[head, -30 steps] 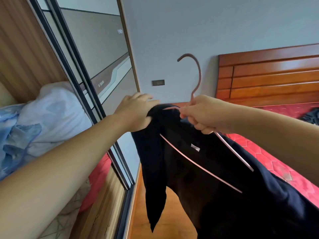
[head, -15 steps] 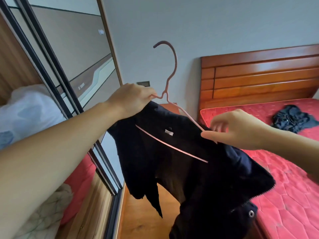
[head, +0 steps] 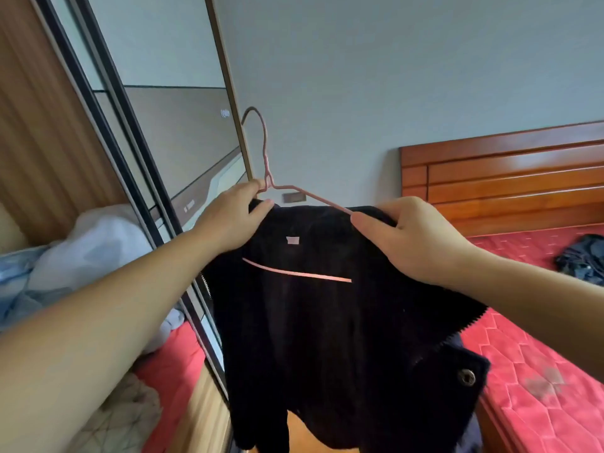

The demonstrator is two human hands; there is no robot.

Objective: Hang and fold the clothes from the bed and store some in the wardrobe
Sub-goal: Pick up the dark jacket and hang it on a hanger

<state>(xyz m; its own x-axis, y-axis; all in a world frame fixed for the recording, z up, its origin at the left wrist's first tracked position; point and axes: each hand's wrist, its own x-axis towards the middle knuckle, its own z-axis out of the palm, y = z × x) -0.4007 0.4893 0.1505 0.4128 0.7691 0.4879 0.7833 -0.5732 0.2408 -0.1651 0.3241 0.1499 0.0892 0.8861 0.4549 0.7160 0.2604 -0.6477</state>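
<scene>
The left hand (head: pixel 233 217) pinches the pink wire hanger (head: pixel 266 178) at the base of its hook, and the right hand (head: pixel 413 238) grips the shoulder of the dark jacket (head: pixel 327 322), which hangs on that hanger in the air between the wardrobe and the bed. The jacket hides most of the wooden floor behind it. On the left stands the sliding wardrobe door (head: pixel 183 132) (mirrored, with a dark frame), beside white and blue bedding (head: pixel 81 256), while another dark garment (head: pixel 585 259) lies on the red mattress (head: pixel 529 371) below the wooden headboard (head: pixel 503 178).

place: home bedroom | bed (head: pixel 536 380) | wooden headboard (head: pixel 503 178) | sliding wardrobe (head: pixel 108 132)
</scene>
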